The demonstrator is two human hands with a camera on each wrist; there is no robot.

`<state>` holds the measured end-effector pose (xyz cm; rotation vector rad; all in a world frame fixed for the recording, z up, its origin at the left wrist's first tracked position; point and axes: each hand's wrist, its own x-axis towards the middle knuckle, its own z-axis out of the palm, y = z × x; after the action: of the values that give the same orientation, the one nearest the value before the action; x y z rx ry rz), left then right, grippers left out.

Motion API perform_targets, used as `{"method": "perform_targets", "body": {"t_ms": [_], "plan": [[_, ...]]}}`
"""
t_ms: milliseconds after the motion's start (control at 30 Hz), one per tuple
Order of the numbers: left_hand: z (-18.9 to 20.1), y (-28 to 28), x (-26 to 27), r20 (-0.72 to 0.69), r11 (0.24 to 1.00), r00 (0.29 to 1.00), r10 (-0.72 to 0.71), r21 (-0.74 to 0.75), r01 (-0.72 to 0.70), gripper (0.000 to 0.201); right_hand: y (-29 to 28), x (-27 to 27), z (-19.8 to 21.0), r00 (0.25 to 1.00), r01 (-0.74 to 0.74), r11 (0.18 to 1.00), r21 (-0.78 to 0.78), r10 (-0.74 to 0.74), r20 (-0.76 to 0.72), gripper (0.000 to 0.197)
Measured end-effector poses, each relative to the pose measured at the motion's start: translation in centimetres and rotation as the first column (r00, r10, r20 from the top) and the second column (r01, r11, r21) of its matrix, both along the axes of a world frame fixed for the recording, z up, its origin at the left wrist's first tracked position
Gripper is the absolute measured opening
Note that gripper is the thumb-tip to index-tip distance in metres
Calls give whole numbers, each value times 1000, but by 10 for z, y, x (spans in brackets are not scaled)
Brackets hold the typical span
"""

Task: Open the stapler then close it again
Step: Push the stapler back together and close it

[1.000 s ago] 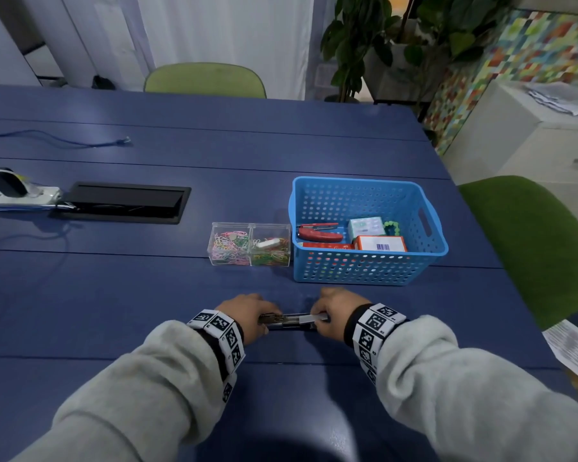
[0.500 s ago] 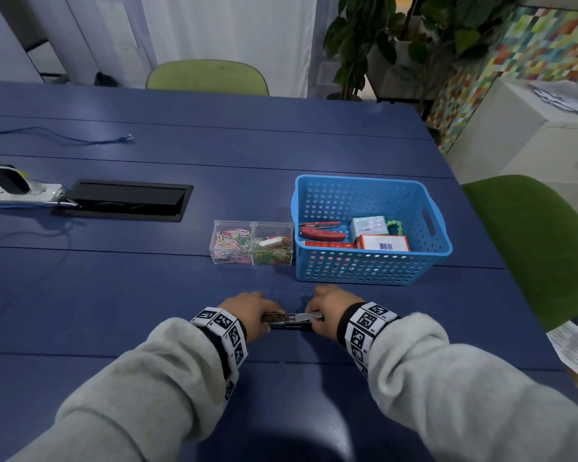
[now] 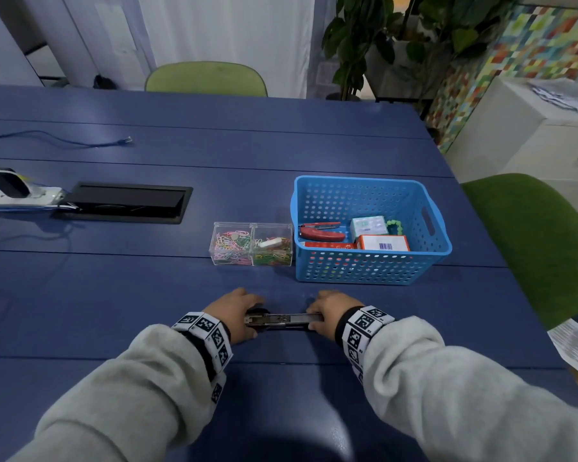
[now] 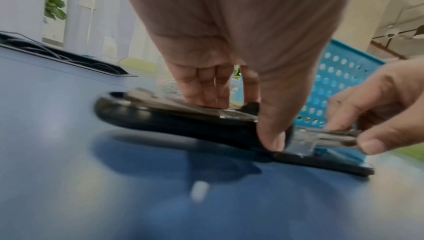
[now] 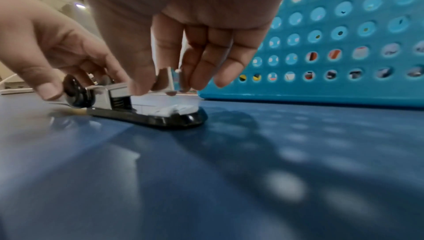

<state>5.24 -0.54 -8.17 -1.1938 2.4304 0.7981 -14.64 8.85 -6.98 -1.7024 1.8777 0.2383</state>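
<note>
Blue slatted table (image 3: 114, 295), hands gripping flat metal stapler (image 3: 282, 319)

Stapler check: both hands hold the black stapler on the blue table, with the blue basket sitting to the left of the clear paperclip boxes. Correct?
Not quite. In the head view the blue basket sits to the right of the clear paperclip boxes, not left. The rest holds: left hand and right hand hold the black stapler on the blue table.

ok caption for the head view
Both hands, left hand and right hand, hold an opened stapler flat on a blue table.

Even indoor light; wrist views blurred, edges warped.
</note>
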Motion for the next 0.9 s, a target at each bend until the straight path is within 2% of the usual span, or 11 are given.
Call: {"method": "perform_targets", "body": {"t_ms": [133,300,433,467,533,667,800,900], "plan": [[-1,-5,27,66,994,995,72,-90,-66,43,5,-8,-5,988,143,990,-3,-142,65,29],[8,-7,37,77,994,993,85,-77,-79,41,11,-12,-8,944,280,959,-38,-267,196,26],[29,-9,27,-28,988,994,103,-115,-106,40,13,-11,-8,815,474,880,-43,-419,399,9],[34,-9,23,-52,985,994,99,-137,-105,41,13,-11,-5,786,495,869,-23,-436,439,13],[42,-6,14,-88,982,994,69,-168,-83,45,12,-10,-4,754,513,858,-8,-446,482,21],[52,1,-7,-174,986,984,41,-151,-68,49,8,-9,1,754,518,852,-72,-415,508,28],[53,10,-30,-216,991,976,8,-128,-36,39,5,-5,7,763,518,845,-131,-388,517,18],[49,15,-43,-214,992,976,-36,-123,10,45,6,-3,13,784,501,852,-154,-372,496,25]]}}
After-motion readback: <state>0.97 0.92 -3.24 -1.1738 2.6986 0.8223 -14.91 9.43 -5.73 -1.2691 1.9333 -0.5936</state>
